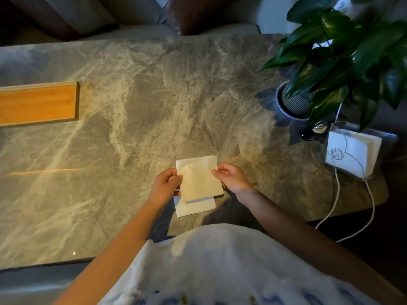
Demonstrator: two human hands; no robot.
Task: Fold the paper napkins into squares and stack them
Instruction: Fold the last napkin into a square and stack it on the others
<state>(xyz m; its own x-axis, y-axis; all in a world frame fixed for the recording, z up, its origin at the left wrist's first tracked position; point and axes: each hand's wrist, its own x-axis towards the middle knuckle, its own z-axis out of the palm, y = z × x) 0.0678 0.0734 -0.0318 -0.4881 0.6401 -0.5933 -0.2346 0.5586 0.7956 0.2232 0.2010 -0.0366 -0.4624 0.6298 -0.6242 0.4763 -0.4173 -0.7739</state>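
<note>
matt soft paper napkin [199, 178]; polished veined stone table [132, 106]; smooth wooden tray [37, 103], perhaps bamboo.

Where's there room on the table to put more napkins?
Bare grey marble tabletop lies between the orange wooden tray and the green potted plant, and below the tray, left of the left hand. Crowded: the right edge, with plant, clear napkin holder and white cables.

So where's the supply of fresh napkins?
The fresh napkins stand in a clear holder at the right edge of the table, beside the potted plant.
</note>
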